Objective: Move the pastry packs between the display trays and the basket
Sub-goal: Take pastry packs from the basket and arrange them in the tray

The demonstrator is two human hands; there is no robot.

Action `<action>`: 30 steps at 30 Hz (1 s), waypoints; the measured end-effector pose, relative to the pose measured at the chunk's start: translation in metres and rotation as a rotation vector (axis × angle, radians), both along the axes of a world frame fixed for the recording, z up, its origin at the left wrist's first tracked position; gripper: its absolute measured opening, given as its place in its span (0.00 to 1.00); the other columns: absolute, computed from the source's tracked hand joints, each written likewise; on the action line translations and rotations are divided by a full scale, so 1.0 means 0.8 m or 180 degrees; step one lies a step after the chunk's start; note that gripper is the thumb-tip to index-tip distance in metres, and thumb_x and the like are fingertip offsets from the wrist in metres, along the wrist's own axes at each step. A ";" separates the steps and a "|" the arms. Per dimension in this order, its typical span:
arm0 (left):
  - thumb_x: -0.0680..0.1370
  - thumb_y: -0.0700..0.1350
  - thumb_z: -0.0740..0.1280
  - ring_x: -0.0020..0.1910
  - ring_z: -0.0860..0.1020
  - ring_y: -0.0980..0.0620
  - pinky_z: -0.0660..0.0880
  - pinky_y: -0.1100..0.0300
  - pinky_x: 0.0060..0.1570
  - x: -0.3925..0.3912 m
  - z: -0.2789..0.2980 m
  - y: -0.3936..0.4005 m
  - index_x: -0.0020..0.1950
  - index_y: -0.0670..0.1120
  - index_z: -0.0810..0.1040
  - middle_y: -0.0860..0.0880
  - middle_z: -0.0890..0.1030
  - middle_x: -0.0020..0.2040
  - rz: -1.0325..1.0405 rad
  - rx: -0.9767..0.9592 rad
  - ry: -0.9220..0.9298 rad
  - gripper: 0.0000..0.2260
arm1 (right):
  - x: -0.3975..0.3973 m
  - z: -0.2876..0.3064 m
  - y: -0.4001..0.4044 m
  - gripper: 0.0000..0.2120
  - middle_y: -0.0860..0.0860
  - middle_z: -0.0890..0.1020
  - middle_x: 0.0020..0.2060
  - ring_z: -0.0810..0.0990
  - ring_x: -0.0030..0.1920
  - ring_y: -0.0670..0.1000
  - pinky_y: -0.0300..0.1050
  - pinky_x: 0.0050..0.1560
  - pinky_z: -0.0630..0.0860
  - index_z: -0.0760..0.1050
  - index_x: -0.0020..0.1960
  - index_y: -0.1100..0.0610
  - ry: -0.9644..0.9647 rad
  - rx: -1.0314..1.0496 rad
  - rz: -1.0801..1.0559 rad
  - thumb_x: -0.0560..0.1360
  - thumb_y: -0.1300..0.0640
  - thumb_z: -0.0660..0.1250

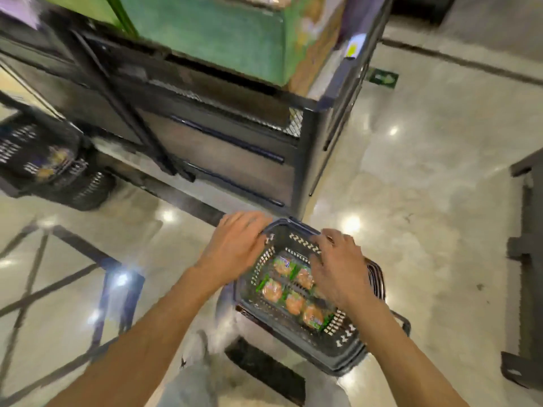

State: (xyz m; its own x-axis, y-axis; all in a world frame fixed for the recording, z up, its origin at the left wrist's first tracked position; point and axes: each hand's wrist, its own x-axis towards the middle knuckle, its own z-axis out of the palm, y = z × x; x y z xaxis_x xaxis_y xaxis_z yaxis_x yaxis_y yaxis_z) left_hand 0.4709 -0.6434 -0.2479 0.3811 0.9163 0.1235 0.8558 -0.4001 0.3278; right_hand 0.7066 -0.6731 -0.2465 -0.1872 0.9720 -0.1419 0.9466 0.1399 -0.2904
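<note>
A dark plastic basket (296,230) stands low in front of me, on what looks like other stacked baskets. Several pastry packs (271,289), round orange-brown pastries in clear wrappers with green edges, lie flat on its bottom. My left hand (235,248) reaches in from the left, and its fingers curl over the basket's far-left rim corner. My right hand (338,268) comes from the right with bent fingers on the far-right rim and its thumb inside, covering some packs. The view is blurred by motion.
A dark display stand (235,160) with drawer fronts rises just beyond the basket, with a green tray (211,39) on top. Another black basket (44,160) holding packs sits on the floor at the left. A dark fixture (529,259) lines the right edge. The tiled floor (411,201) is glossy.
</note>
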 end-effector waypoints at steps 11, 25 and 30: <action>0.81 0.50 0.64 0.47 0.78 0.60 0.71 0.61 0.44 -0.422 0.244 -0.095 0.64 0.58 0.76 0.60 0.81 0.51 0.1847 0.0634 -0.1250 0.12 | -0.424 0.261 0.050 0.12 0.46 0.80 0.58 0.78 0.58 0.52 0.49 0.54 0.76 0.77 0.63 0.49 0.0893 0.0825 0.0485 0.80 0.50 0.66; 0.81 0.50 0.67 0.52 0.79 0.58 0.77 0.56 0.47 -0.662 0.284 0.182 0.64 0.56 0.75 0.59 0.80 0.53 0.1834 0.0654 -0.1168 0.12 | -0.684 0.309 0.308 0.10 0.43 0.81 0.51 0.80 0.53 0.46 0.50 0.52 0.79 0.76 0.60 0.48 0.1341 0.0964 0.0550 0.79 0.52 0.68; 0.80 0.50 0.68 0.52 0.79 0.59 0.78 0.53 0.51 -0.702 0.309 0.342 0.65 0.54 0.76 0.59 0.80 0.54 0.1544 0.0634 -0.1138 0.13 | -0.713 0.326 0.447 0.11 0.42 0.81 0.52 0.79 0.53 0.44 0.47 0.54 0.77 0.76 0.62 0.48 0.1501 0.0928 0.0186 0.81 0.51 0.66</action>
State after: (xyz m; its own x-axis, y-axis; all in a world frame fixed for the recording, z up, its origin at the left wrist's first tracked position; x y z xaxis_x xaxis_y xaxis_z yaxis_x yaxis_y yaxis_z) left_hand -0.0904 -0.3700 -0.0009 -0.1680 0.9206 0.3524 0.8065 -0.0773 0.5862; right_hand 0.1361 -0.3158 0.0142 -0.2200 0.9446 0.2435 0.7116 0.3261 -0.6222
